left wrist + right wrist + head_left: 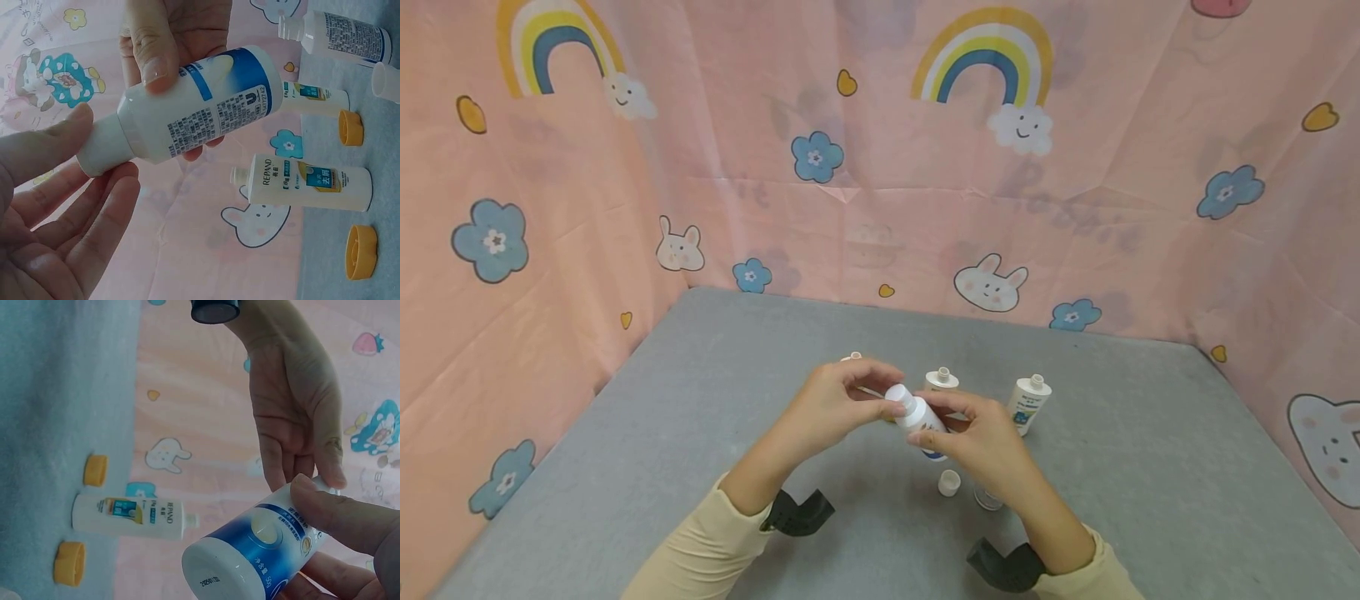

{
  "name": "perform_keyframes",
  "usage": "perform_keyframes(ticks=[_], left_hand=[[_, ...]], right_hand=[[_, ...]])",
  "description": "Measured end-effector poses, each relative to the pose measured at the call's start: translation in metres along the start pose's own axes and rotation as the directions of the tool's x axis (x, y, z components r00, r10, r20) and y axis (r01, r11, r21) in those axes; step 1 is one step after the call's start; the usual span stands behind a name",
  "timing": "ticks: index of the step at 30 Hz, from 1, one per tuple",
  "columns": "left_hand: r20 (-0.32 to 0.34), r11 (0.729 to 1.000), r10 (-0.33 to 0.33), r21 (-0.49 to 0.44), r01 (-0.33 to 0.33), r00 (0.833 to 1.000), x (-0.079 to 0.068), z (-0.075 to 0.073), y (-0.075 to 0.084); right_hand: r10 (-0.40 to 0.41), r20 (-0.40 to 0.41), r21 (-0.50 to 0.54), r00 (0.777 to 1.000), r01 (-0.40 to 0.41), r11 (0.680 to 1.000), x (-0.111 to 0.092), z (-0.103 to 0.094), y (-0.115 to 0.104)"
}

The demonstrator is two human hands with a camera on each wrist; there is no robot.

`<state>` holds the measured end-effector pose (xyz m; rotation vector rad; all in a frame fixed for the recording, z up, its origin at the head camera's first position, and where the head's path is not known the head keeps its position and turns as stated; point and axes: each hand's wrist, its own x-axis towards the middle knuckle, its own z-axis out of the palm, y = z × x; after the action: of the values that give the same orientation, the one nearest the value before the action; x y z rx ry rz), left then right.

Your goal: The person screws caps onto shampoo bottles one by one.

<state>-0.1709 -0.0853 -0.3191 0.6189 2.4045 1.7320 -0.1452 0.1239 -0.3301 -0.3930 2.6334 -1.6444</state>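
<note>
Both hands hold one small white bottle (206,100) with a blue-banded label, tilted above the table. The thumb and fingers of my left hand (842,402) pinch its white cap (103,147), which sits at the bottle's neck end. My right hand (981,433) grips the body, thumb on one side and fingers on the other. In the right wrist view, the bottle's base (219,575) faces the camera. Below the hands, a loose white cap (949,482) rests on the table, near a round-edged thing (988,500) partly hidden by the right wrist.
Uncapped white bottles stand behind the hands, one at the middle (942,377) and one at the right (1028,404); another (853,356) is mostly hidden by the left hand. Orange caps (361,252) lie near them. A pink printed curtain (850,225) encloses the grey table (737,358).
</note>
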Motion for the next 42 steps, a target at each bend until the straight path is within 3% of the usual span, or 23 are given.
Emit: perform_keyframes(ticks=[14, 22, 28, 36, 42], left_hand=[[0.009, 1.0, 0.023, 0.004, -0.023, 1.0, -0.001, 0.002, 0.001], [-0.013, 0.998, 0.056, 0.005, -0.056, 0.998, -0.001, 0.005, 0.002], [-0.008, 0.995, 0.097, 0.012, -0.097, 0.995, -0.003, 0.004, 0.004], [0.015, 0.977, 0.213, -0.013, -0.213, 0.977, -0.005, 0.002, 0.004], [0.06, 0.978, 0.194, -0.088, -0.189, 0.979, -0.007, -0.003, 0.007]], right_hand=[[0.013, 0.0, 0.0, 1.0, -0.013, 1.0, 0.0, 0.0, 0.001], [-0.026, 0.021, 0.023, 0.999, 0.026, 0.999, 0.0, -0.001, 0.001], [-0.027, 0.066, 0.068, 0.997, 0.022, 0.997, -0.001, -0.004, 0.002], [-0.061, 0.182, 0.156, 0.981, 0.033, 0.987, -0.001, -0.01, 0.003], [-0.114, 0.226, 0.168, 0.967, 0.076, 0.983, 0.0, -0.01, 0.003]])
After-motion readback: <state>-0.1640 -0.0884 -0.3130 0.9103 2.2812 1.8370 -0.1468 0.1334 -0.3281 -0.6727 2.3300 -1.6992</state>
